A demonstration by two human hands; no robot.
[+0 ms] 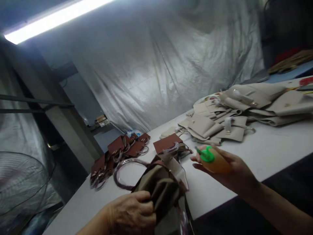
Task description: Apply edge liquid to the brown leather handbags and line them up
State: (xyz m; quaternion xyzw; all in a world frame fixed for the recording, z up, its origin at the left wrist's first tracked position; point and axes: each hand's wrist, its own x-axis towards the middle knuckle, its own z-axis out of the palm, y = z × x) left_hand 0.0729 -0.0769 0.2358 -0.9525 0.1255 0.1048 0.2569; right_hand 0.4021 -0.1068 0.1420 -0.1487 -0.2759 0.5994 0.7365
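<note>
Nearest, the left hand (130, 212) grips an olive-lined brown bag (158, 184) at the tabletop's (269, 153) near edge, while the right hand (230, 168) clasps an orange green-capped bottle (215, 161).

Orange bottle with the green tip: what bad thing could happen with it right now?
The orange bottle in the right hand lies tilted, with its green nozzle pointing toward the brown bag. If it leaks, whatever is inside might drip onto the white table or mark the bag's outside. The left hand grips the bag only by a bunched edge, so the bag may slip or flop shut.
</note>
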